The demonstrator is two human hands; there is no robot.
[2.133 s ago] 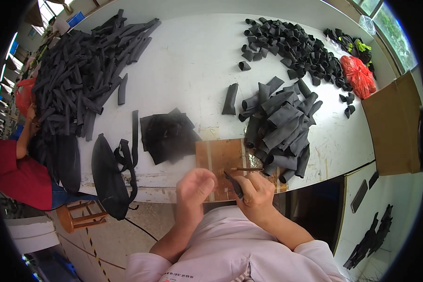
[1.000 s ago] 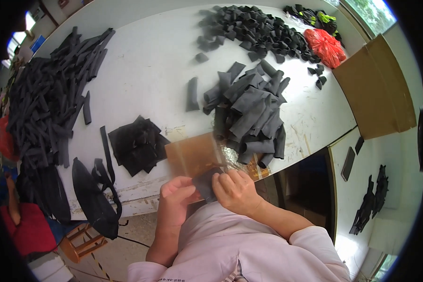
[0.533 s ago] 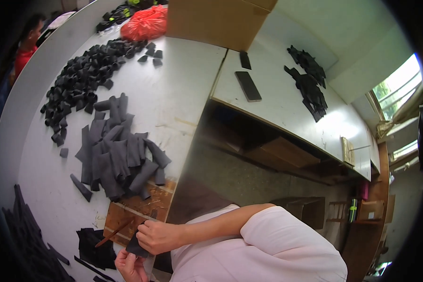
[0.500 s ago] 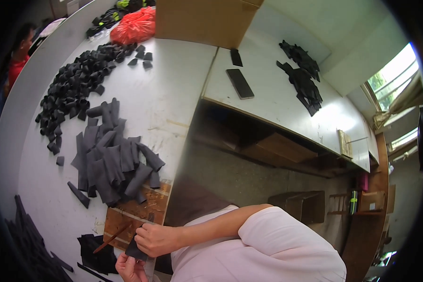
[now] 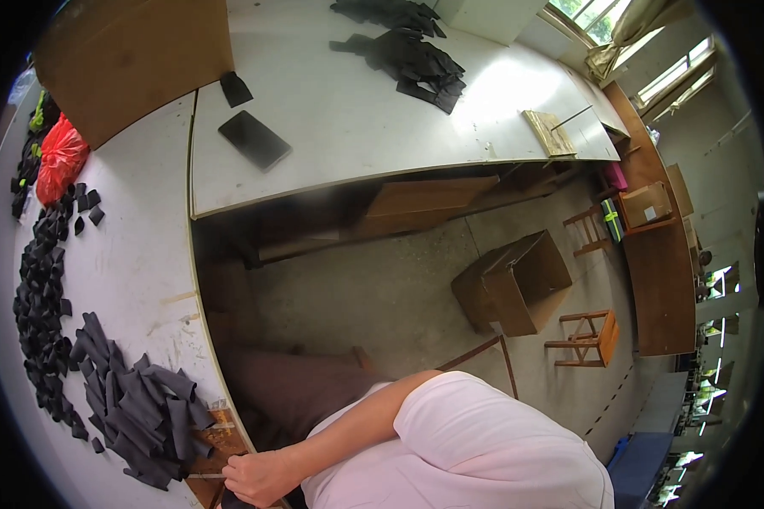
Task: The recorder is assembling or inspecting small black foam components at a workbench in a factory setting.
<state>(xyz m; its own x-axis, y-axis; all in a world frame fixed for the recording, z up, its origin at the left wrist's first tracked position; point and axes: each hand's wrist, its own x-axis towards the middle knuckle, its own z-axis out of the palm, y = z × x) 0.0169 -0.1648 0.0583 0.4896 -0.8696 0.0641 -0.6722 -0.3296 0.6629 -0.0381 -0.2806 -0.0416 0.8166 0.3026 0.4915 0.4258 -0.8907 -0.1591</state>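
Note:
My right hand point(image 5: 261, 478) is at the lower edge of the view, by the table's near corner. Its fingers are curled closed on a dark fabric piece point(image 5: 232, 501), mostly hidden beneath the hand. My left hand is out of view. Beside the right hand lies a worn brown board point(image 5: 227, 439), partly covered by a heap of dark grey fabric tubes point(image 5: 136, 411). Farther along the white table point(image 5: 136, 246) spreads a long pile of small black fabric pieces point(image 5: 41, 314).
A red plastic bag point(image 5: 61, 159) and a large cardboard box point(image 5: 136, 68) stand at the far left. A phone point(image 5: 255, 140) and black cloth pieces point(image 5: 416, 64) lie on the far table. An open carton point(image 5: 514, 284) and a wooden stool point(image 5: 590, 338) stand on the floor.
The view has swung to the right, showing more floor and room. My left hand has left the picture. The right hand stays closed at the board's edge.

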